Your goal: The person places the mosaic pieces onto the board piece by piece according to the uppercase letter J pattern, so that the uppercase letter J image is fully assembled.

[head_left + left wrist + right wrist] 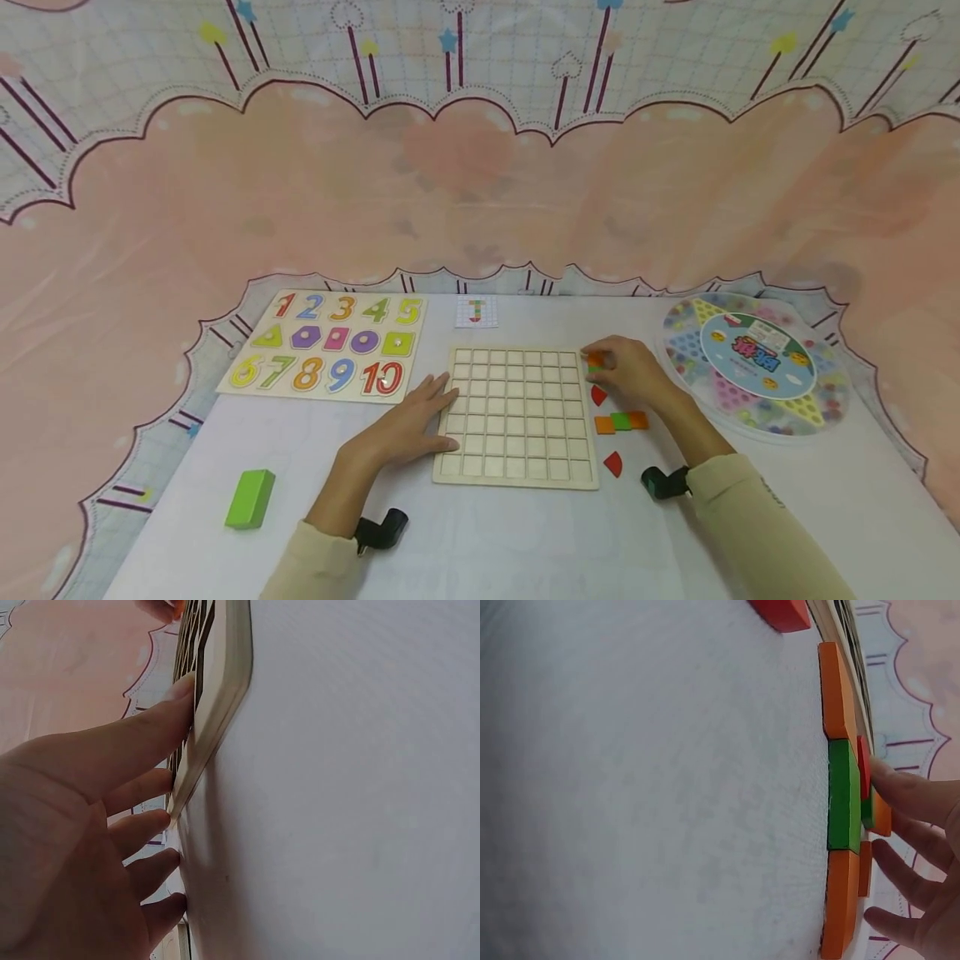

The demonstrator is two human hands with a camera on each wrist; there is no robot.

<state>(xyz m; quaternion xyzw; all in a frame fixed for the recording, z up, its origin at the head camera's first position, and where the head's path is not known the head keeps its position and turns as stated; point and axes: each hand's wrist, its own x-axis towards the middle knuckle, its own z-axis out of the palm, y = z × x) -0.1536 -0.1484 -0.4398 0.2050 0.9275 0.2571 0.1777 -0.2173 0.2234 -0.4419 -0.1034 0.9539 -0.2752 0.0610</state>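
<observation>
A pale wooden grid board [516, 417] of square cells lies in the middle of the table. My left hand [405, 423] rests at its left edge, fingers spread; the thumb [161, 720] lies over the board's rim in the left wrist view. Beside the board's upper right corner, my right hand [633, 367] pinches a small orange block [594, 359] between thumb and fingers. A green block [595, 368] sits right against it, partly covered by the hand. Nearer me are a red wedge [598, 395], an orange-green-orange row of blocks [621, 422] and another red wedge [613, 464].
A number and shape puzzle board [318, 387] lies at the back left. Behind the grid stands a small pattern card [476, 312]. A round, clear-rimmed box [757, 358] sits at the back right, and a green block [251, 499] at the front left.
</observation>
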